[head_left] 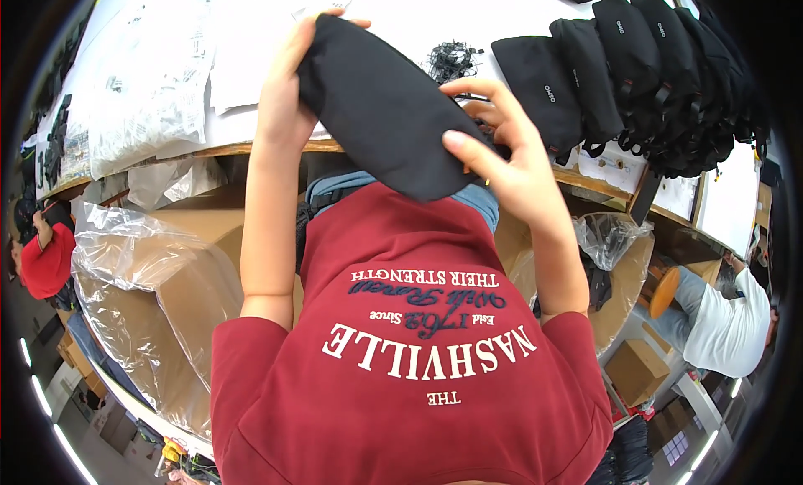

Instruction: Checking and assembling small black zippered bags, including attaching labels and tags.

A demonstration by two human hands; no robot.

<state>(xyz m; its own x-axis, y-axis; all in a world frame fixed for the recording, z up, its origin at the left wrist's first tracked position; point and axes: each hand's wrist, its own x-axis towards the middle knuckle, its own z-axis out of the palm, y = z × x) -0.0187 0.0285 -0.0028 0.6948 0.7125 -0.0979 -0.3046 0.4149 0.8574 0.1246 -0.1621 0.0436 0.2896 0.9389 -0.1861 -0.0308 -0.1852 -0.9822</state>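
A black fabric pouch [389, 109], long and rounded at its ends, is held up slantwise over the table's near edge. Its upper left end is in my left hand [288, 88], whose fingers go behind it. My right hand [514, 146] grips the pouch's lower right side, with the thumb on the face toward me and the fingers curled at the edge. Beside the right palm shows a small dark thing with a yellow tip [488, 182], too little visible to name. A tangle of black thread scraps [452, 61] lies on the table just beyond the right hand.
Several finished-looking black bags [636, 63] lean in a row on the white table [251, 17] at right. Clear plastic packaging [150, 75] covers its left part. Plastic-lined cardboard boxes [159, 293] flank me. One person in white [728, 326] sits at right; another in red [48, 255] is at left.
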